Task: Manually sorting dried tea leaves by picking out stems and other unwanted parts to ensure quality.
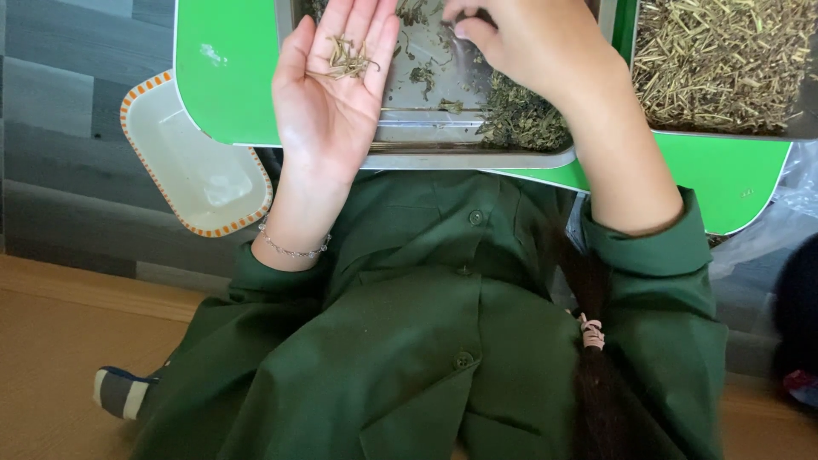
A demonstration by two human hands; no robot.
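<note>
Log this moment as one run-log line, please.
left hand: palm up, open, small pile of dried stems | right hand: fingers pinched over metal tray of dried green herbs | green table

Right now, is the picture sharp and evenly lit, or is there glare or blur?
Head view: soft, even light; the left hand with its dried stems is sharp; faint glare on the metal tray; the right hand is slightly blurred at the fingertips, cropped by the top edge.

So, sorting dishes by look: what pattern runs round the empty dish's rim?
Orange and white dashes edge the cream dish, seen in the head view.
</note>
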